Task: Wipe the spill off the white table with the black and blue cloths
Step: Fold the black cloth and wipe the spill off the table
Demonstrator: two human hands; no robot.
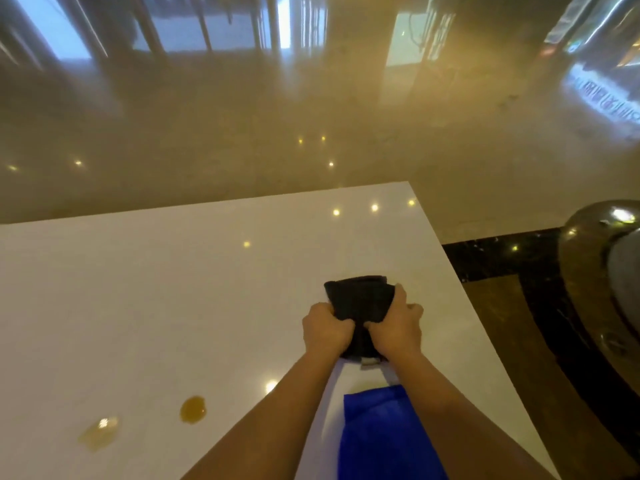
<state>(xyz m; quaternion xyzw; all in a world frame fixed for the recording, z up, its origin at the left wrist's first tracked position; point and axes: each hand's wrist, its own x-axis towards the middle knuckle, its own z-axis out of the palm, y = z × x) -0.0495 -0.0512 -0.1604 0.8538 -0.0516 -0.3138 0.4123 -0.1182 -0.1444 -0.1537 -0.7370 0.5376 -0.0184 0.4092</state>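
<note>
A folded black cloth (362, 299) lies on the white table (156, 289) near its right edge. My left hand (325, 329) grips its left side and my right hand (398, 327) grips its right side, so both are closed on the cloth. A blue cloth (381, 434) lies flat on the table between my forearms, closer to me. Two amber puddles of spill sit at the lower left: a darker one (193, 409) and a paler one (99, 433). Both puddles are well left of my hands.
The table's right edge (485, 341) runs diagonally just right of my right hand. Beyond it is a glossy brown floor (311, 133) with a dark border strip. A round metallic object (602, 268) stands at the right.
</note>
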